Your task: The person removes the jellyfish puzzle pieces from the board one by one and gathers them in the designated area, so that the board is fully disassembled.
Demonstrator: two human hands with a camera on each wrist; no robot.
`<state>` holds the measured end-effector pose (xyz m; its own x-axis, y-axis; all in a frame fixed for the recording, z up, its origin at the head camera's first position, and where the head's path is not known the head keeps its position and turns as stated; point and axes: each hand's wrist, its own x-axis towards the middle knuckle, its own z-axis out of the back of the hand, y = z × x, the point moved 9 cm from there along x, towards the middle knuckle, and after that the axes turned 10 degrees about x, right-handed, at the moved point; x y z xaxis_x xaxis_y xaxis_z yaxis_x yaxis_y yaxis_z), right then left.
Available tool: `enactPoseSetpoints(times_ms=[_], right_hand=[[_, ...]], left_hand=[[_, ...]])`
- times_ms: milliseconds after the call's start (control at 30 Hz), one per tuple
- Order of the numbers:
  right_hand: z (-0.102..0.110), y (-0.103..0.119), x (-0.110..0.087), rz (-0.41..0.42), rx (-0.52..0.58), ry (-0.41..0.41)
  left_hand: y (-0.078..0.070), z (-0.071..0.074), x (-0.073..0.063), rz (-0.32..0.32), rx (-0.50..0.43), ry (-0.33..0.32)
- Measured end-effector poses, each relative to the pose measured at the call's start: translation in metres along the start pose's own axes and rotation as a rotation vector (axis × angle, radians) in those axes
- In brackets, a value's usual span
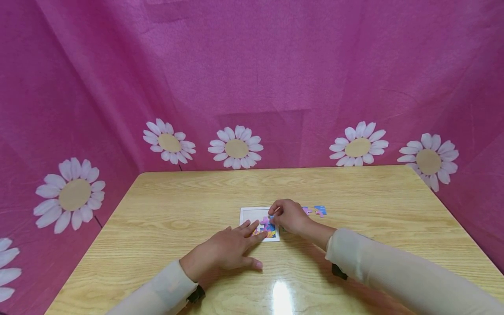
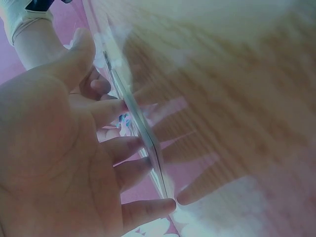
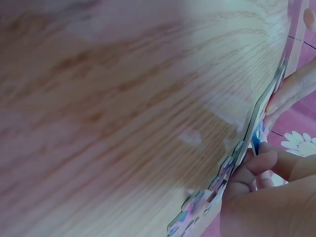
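Note:
A small white puzzle tray (image 1: pixel 252 214) lies on the wooden table, with joined pink, blue and yellow pieces (image 1: pixel 269 226) in its lower right part. My left hand (image 1: pixel 230 248) lies over the tray's left and lower side, its fingers spread and fairly straight, fingertips on the tray and pieces. In the left wrist view those fingers reach to the tray's edge. At the tray's upper right, my right hand (image 1: pixel 292 217) pinches a blue puzzle piece (image 3: pixel 256 140) between thumb and fingers, tilted on edge over the tray. The fingers hide much of this piece.
Right of the tray, loose puzzle pieces (image 1: pixel 320 211) lie on the table (image 1: pixel 177 197), some partly hidden behind my right hand. In the right wrist view several loose pieces (image 3: pixel 190 212) line up beside the tray. A pink curtain (image 1: pixel 256 87) with white flowers hangs behind the table.

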<state>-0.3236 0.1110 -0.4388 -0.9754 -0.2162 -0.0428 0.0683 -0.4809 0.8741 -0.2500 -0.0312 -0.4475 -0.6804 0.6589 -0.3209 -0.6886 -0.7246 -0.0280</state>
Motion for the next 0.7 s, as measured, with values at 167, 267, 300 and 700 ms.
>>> enactPoseSetpoints(times_ms=[167,267,300,700], right_hand=[[-0.001,0.0006,0.0,-0.017,0.004,0.011],[-0.0008,0.0005,0.0002,-0.018,0.0,0.016],[-0.0008,0.0008,0.0002,-0.018,-0.001,0.017],[-0.0025,0.0,0.0011,-0.015,0.034,0.019]], left_hand=[[-0.0007,0.0008,-0.001,0.0,0.002,-0.003],[-0.0006,0.0007,-0.0008,0.0,0.004,-0.004],[-0.0005,0.0006,-0.0005,0.0,0.006,-0.004],[0.0006,-0.0007,0.0017,0.002,0.013,0.01]])
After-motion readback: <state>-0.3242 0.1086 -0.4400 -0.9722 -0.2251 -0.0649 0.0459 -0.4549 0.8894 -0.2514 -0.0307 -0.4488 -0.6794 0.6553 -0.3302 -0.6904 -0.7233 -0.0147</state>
